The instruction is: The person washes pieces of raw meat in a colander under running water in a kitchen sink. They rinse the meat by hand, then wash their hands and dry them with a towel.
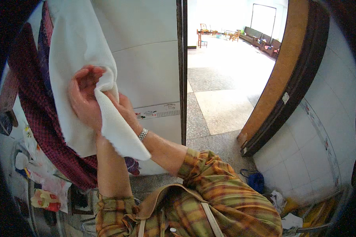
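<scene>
A white knit towel hangs against the tiled wall at the left. In front of it, my left hand is cupped, its fingers curled and slightly blurred. The palm's hollow shows nothing in it, and a turned-up fold of the towel lies against its right side. My right hand is shut on that fold, with its fingers partly hidden behind the cloth. A metal-band wristwatch circles my right wrist. The towel's lower corner drapes between my two forearms.
Dark maroon cloth hangs left of the towel. Below are plastic bags. A doorway with a dark wooden frame opens onto a room with chairs and a sofa. A blue item lies by the right wall.
</scene>
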Motion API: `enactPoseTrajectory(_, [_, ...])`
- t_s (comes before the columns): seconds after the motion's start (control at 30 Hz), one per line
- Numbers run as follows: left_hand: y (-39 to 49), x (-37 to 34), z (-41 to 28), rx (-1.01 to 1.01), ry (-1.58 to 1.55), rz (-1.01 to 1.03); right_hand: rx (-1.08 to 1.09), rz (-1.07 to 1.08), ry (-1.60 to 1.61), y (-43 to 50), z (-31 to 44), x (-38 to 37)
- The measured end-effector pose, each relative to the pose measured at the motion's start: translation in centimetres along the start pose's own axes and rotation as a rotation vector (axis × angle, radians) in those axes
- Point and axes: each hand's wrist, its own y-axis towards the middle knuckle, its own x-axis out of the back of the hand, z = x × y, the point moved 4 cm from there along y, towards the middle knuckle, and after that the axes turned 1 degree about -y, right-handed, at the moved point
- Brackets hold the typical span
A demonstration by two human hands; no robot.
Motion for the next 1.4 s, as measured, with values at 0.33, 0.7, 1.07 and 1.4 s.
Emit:
enactPoseTrajectory(0.33, [-4.5,0.5,2.8,0.136,0.162,-0.14,1.155,0.093,-1.001,-0.9,12.7,-5.5])
enactPoseTrajectory(0.7, [-5.7,2.8,5.5,0.391,-0.178,-0.295,0.284,0.419,0.268,5.7,3.1,-6.6])
enactPoseTrajectory(1.07, [-7.5,4.4,6.5,0.625,-0.506,-0.36,1.072,0.013,-1.396,5.1,1.2,-3.4])
enactPoseTrajectory(1.4, [-2.3,5.9,3.1,0.518,-0.83,-0.228,0.672,0.337,-0.684,-0.2,5.7,-3.7])
